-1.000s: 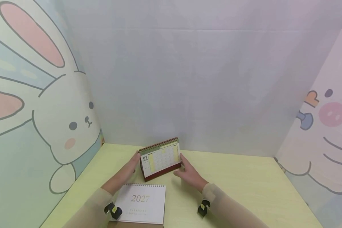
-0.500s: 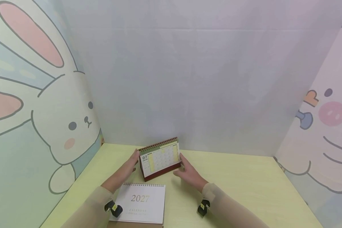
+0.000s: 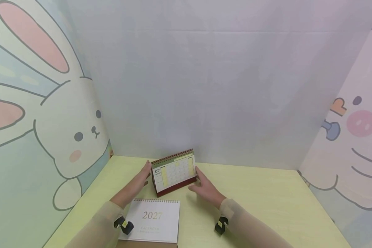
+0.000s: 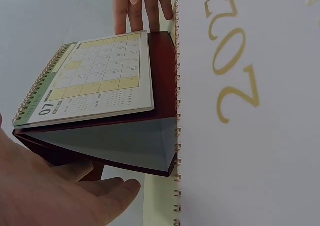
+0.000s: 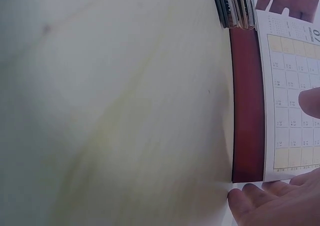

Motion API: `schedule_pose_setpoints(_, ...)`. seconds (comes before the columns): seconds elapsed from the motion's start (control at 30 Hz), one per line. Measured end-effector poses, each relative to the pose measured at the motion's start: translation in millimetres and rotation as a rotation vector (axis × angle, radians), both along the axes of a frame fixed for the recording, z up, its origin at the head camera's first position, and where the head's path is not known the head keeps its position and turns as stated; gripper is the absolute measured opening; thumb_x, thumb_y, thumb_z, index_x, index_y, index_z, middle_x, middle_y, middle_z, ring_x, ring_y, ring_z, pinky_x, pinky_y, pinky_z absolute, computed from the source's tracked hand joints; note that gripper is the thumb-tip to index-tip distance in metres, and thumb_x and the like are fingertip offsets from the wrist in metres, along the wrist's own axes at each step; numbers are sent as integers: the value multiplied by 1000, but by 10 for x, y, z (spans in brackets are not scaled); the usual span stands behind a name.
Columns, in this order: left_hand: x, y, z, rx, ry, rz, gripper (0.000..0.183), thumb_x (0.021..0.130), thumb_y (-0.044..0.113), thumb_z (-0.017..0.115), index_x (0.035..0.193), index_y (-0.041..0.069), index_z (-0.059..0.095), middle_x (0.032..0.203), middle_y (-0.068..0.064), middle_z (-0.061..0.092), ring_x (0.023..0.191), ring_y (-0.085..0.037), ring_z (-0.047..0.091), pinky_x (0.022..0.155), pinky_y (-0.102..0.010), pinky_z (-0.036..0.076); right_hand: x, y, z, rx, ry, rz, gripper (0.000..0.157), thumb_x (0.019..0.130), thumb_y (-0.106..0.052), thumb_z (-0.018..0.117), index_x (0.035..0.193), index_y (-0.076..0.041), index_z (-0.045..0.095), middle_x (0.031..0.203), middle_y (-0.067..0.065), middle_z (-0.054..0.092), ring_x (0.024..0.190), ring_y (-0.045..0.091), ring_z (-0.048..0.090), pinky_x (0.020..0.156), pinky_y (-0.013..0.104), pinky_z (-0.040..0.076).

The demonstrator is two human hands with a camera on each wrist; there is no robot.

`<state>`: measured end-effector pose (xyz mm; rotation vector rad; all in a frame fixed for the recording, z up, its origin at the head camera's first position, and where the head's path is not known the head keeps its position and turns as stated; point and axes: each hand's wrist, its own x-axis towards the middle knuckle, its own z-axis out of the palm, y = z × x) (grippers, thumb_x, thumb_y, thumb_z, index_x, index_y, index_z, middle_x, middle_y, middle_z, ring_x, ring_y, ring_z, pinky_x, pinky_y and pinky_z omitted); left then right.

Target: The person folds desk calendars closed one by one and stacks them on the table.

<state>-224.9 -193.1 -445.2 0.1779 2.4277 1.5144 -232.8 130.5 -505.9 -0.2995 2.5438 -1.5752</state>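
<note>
A desk calendar (image 3: pixel 175 173) with a dark red stand and a page marked 07 stands upright near the back wall, its right end turned farther back. My left hand (image 3: pixel 138 182) is beside its left end; in the left wrist view the extended fingers (image 4: pixel 117 198) lie next to the open triangular side of the stand. At the other end is my right hand (image 3: pixel 207 191), fingers right at the calendar's edge and thumb held apart in front. A white spiral-bound calendar (image 3: pixel 153 224) reading 2027 lies in front, partly covered by my left forearm.
The pale yellow table (image 3: pixel 260 203) reaches to a plain light wall (image 3: pixel 204 86) behind. Printed side walls show a rabbit (image 3: pixel 77 137) on the left and a white cartoon animal (image 3: pixel 359 155) on the right. Each wrist wears a small black camera.
My left hand has drifted slightly back and away from the desk calendar's left edge, its fingers straighter. The right hand and both calendars have stayed in place.
</note>
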Motion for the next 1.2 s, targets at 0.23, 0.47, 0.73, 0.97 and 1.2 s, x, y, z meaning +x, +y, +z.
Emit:
schedule_pose_setpoints(0.23, -20, 11, 0, 7, 3, 16, 91, 102, 87, 20, 176, 35, 7, 186, -7, 6, 170, -45, 13, 136, -67, 19, 0, 5, 6, -3, 8, 12, 98, 104, -31, 71, 176, -14, 6, 185, 8, 12, 168, 43, 24, 134, 65, 27)
schedule_pose_setpoints(0.47, -26, 18, 45, 33, 3, -4, 86, 104, 84, 17, 175, 37, 10, 186, -6, 8, 171, -42, 11, 137, -65, 19, 14, 6, 10, -6, 13, 18, 97, 105, -30, 69, 176, -14, 6, 185, 8, 12, 168, 43, 24, 134, 65, 27)
schedule_pose_setpoints(0.73, -34, 19, 92, 69, 11, -25, 76, 106, 82, 16, 171, 45, 21, 186, 1, 10, 171, -42, 15, 137, -64, 20, 24, 7, 13, -26, 13, 25, 96, 104, -27, 69, 176, -14, 7, 185, 10, 12, 168, 44, 24, 134, 65, 27)
schedule_pose_setpoints(0.97, -61, -5, 89, 105, 44, -41, 69, 108, 78, 17, 168, 47, 30, 185, 2, 16, 169, -42, 21, 136, -62, 26, 20, 7, 9, -42, 3, 27, 96, 104, -27, 69, 176, -16, 6, 185, 8, 11, 169, 42, 23, 135, 63, 24)
schedule_pose_setpoints(1.2, -56, -18, 110, 117, 65, -60, 66, 109, 76, 17, 166, 48, 33, 184, 3, 18, 169, -43, 23, 136, -61, 27, 14, 17, -7, -39, -9, 33, 97, 104, -28, 69, 176, -17, 4, 185, 7, 10, 170, 41, 21, 136, 62, 23)
